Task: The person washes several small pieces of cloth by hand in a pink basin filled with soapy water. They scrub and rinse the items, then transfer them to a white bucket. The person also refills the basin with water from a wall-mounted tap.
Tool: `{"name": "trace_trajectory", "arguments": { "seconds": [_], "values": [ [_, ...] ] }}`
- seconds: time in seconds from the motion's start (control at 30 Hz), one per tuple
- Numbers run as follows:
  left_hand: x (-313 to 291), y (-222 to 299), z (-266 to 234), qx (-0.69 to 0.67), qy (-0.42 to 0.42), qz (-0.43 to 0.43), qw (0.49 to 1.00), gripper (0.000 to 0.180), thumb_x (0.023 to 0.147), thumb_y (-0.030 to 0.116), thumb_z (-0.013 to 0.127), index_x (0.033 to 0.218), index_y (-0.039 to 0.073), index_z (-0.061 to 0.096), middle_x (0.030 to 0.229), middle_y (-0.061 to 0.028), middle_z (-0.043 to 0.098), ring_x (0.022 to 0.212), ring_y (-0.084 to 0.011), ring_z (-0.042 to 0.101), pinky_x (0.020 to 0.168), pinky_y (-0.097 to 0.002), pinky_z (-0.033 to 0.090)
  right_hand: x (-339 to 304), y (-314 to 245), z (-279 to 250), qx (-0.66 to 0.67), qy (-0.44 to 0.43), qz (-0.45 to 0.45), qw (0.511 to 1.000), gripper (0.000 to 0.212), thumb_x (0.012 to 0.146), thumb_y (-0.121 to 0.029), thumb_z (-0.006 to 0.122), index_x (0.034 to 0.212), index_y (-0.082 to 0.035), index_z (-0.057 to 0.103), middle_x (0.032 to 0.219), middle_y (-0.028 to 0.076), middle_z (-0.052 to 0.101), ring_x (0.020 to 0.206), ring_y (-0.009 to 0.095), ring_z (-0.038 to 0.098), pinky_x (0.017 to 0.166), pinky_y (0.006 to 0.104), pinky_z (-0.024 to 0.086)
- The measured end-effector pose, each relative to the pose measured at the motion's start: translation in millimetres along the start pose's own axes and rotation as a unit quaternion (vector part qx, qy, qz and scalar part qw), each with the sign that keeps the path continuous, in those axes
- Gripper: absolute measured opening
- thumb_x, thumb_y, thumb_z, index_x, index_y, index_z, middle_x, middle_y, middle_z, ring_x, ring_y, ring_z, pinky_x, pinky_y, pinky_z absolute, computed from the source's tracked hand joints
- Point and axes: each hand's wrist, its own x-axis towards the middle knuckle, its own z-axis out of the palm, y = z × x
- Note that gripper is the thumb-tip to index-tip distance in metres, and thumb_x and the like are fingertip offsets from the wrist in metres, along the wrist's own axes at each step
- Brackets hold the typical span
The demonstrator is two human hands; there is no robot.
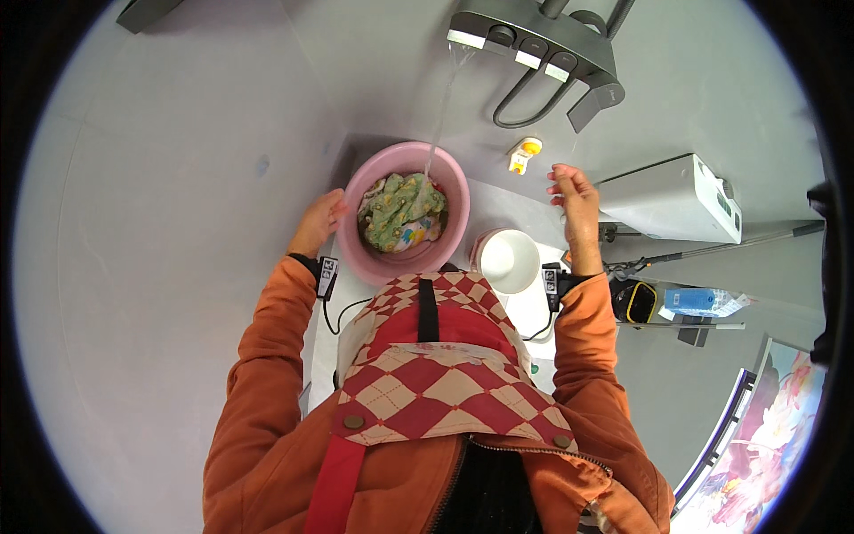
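Observation:
A pink round basin (354,245) holds a bundle of wet-looking cloth, green with a small pattern (390,214) and partly white with coloured spots. A thin stream of water (442,111) falls from the dark shower mixer (525,40) onto the cloth. My left hand (320,221) is at the basin's left rim, fingers stretched out and holding nothing; whether it touches the rim I cannot tell. Out to the right, my right hand (576,198) is raised apart from the basin, its fingers loosely bent and apart with nothing visible in them.
A white bucket (509,261) stands right of the basin. On the wall are a small yellow-and-white holder (524,155) and, further right, a white box-shaped appliance (667,200). Beyond it are poles, a blue packet (696,300) and a floral panel (765,445). Grey walls close in the left side.

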Motion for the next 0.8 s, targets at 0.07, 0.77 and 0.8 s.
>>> {"name": "trace_trajectory", "arguments": {
  "seconds": [0.07,0.77,0.8],
  "values": [
    [-3.5,-5.8,-4.8,0.004,0.004,0.008,1.000,0.047,0.084,0.028,0.059,0.127,0.013,0.048,0.120,-0.0011,0.055,0.107,-0.0102,0.050,0.092,-0.0328,0.033,-7.9,14.3,11.8,0.000,0.016,0.028,0.999,0.018,0.088,-0.019,0.058,0.103,-0.009,0.060,0.090,0.000,0.060,0.066,0.009,0.056,0.055,0.0209,0.042],
    [22.9,-53.0,-19.6,0.081,-0.086,-0.060,0.991,0.022,0.083,0.035,0.063,0.094,0.017,0.058,0.079,0.0064,0.053,0.073,-0.0087,0.054,0.073,-0.0300,0.042,-157.1,100.1,-105.2,-0.365,-0.049,0.126,0.921,0.038,0.077,-0.030,0.068,0.105,-0.004,0.061,0.087,0.013,0.066,0.082,0.029,0.063,0.075,0.0354,0.049],
    [21.8,-62.1,-28.7,0.089,-0.073,-0.079,0.990,0.021,0.083,0.035,0.064,0.094,0.018,0.058,0.078,0.0065,0.053,0.072,-0.0086,0.053,0.073,-0.0304,0.042,-176.2,110.5,-120.9,-0.375,-0.024,0.140,0.916,0.038,0.077,-0.030,0.068,0.104,-0.005,0.061,0.087,0.013,0.066,0.081,0.029,0.063,0.075,0.0353,0.049]
  ]
}}
